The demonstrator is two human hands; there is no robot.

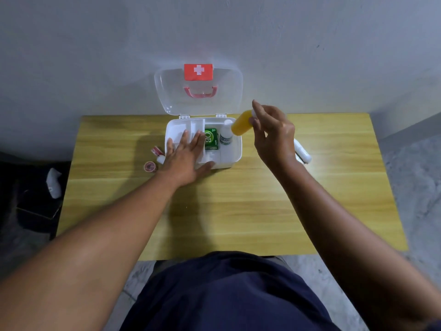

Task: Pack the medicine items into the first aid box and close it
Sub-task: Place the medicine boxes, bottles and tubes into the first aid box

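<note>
The white first aid box [235,151] stands open at the table's far middle, its clear lid [164,91] with a red cross label leaning upright against the wall. Inside lie a green carton [211,139] and a white bottle [226,136]. My left hand [186,156] rests flat, fingers spread, on the box's left side and front rim. My right hand [272,134] holds a yellow bottle [241,124] by its white cap, tilted over the box's right rear corner.
Left of the box on the wooden table [238,211] lie a small red-and-white tube [156,151], a small white bottle [161,159] and a round red tape roll [150,166]. A white tube-shaped item [302,152] lies right of the box, partly behind my wrist.
</note>
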